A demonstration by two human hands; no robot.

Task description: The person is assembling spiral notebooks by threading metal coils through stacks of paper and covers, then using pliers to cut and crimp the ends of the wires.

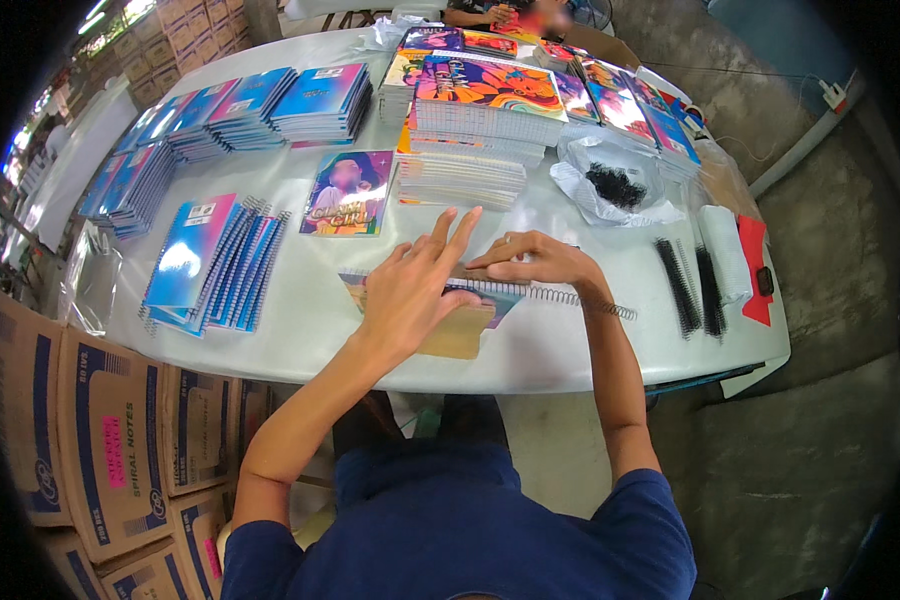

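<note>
Near the front edge of the table, a notebook (457, 331) stands tilted with its spine edge up. Along that edge runs a black spiral coil (595, 303), its free end sticking out to the right. My left hand (410, 290) holds the notebook, thumb along the near side and its index and middle fingers stretched out forward. At the top edge, my right hand (542, 260) has its fingers bent together on the coil; its fingertips are partly hidden. Just beyond my hands lies a notebook with a colourful illustrated cover (346, 194).
Blue-pink spiral notebooks (195, 255) lie fanned at left, with stacked blue notebooks (320, 98) behind. Tall illustrated stacks (485, 125) stand ahead. Loose black coils (677, 287) and a plastic bag of coils (615, 185) are at right. Cartons (110, 440) stand lower left. Another person's hand (498, 15) shows far off.
</note>
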